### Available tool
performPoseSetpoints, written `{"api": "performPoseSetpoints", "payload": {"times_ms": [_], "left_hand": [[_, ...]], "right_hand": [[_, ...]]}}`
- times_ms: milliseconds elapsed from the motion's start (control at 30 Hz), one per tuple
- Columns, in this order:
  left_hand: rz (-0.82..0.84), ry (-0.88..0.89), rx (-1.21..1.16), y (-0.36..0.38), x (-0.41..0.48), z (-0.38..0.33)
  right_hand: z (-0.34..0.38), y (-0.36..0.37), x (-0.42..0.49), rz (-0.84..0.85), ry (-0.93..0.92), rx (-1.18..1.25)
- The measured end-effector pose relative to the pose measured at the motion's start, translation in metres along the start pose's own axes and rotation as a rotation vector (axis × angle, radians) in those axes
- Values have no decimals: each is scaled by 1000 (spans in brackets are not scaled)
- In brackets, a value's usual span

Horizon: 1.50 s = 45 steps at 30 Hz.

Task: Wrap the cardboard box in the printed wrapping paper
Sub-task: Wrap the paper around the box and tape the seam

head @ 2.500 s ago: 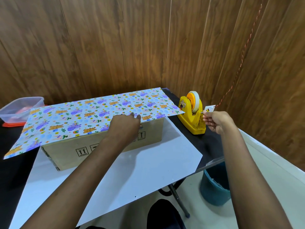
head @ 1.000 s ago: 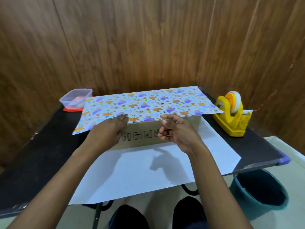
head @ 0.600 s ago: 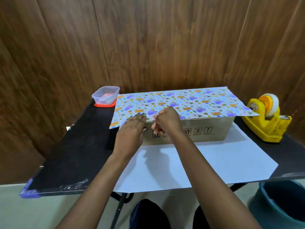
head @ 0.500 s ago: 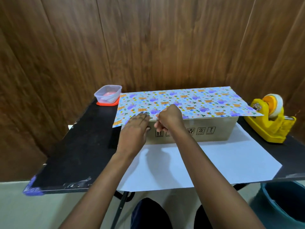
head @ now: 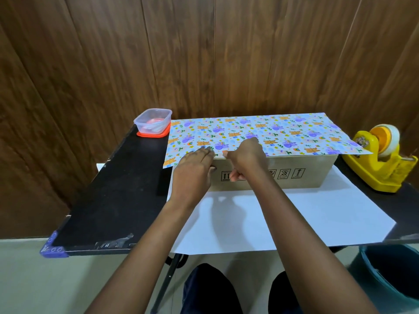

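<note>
On the table (head: 118, 200), the box (head: 313, 173) stands on a white sheet (head: 272, 218), and the paper (head: 283, 134) lies over its top. The left hand (head: 192, 175) presses flat fingers on the paper's near edge, probably so that it does not slip. The right hand (head: 246, 158), just beside it at this edge, is curled; whether it pinches something I cannot tell.

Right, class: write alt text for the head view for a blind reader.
Two hands work at the near edge of printed wrapping paper laid over a cardboard box: the left hand presses flat on it, the right hand curls beside it. The box sits on a white sheet on a black table, with a yellow tape dispenser to its right.
</note>
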<state>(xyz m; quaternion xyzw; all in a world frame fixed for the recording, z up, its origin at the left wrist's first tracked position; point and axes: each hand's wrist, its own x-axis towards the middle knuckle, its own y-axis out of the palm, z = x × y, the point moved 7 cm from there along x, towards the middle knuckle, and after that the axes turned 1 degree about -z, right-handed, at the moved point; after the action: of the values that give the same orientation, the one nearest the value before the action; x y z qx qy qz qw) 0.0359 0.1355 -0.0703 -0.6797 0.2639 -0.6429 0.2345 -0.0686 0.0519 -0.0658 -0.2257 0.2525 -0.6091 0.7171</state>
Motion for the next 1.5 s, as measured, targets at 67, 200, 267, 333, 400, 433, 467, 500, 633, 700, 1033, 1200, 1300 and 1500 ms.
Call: {"api": "performPoseSetpoints", "payload": {"times_ms": [67,200,267,333,400,433,467,500,633,700,1033,1200,1300,1500], "left_hand": [[-12,3,-4,0,0,1],[-17,-1,-22,-1,0,3],[-14,5,-27,-2,2,3],[-7,19,-30,-3,3,4],[1,35,-23,-3,4,5],[2,42,-16,-4,4,5],[2,45,-12,-3,4,5],[3,47,-10,-3,3,5],[4,50,-5,-3,3,4],[21,37,-2,-2,5,5],[136,17,65,3,8,3],[151,51,181,3,14,-2],[129,57,204,-1,17,-15],[285,148,112,18,14,-54]], "right_hand": [[-7,-2,-6,0,-45,109],[-22,-1,-12,2,-182,366],[-26,-2,-12,-17,-254,402],[-28,-2,-10,-16,-321,371],[-29,-3,-9,-36,-373,320],[-30,-3,-9,-58,-399,261],[-31,-2,-9,-79,-422,164],[-33,-2,-9,-94,-435,56],[-33,-9,-4,-37,-353,168],[-26,-14,0,-78,-345,114],[-41,-9,1,-153,-443,-122],[-48,-12,-8,-67,-501,-80],[-63,-33,-16,41,-515,4],[-130,-26,-56,569,-529,-711]]}}
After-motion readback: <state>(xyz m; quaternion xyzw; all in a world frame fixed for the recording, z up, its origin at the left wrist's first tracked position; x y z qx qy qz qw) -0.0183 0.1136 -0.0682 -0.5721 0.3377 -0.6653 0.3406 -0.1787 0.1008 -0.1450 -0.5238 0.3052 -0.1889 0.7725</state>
